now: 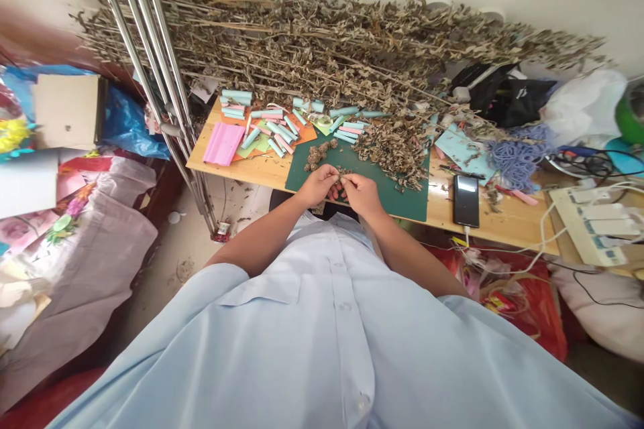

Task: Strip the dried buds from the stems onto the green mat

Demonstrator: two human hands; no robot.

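Note:
My left hand point(320, 186) and my right hand point(361, 193) meet at the front edge of a green cutting mat point(322, 155). Thumbs and fingers of both are pinched together on a small bit of dried leaf point(340, 176) between them. Just beyond my left hand lies a little cluster of brown, rolled-up clumps point(318, 155). A loose heap of dried leaves point(395, 149) covers the right part of the mat, past my right hand. Fingers hide most of what I hold.
Long bundles of dried stalks point(312, 40) lie across the back. Blue and pink paper rolls point(279, 129) are strewn left of the mat. On the right are a phone point(466, 200) with a cable, purple cord point(520, 154) and a power strip point(586, 228). A metal tripod point(174, 94) stands left.

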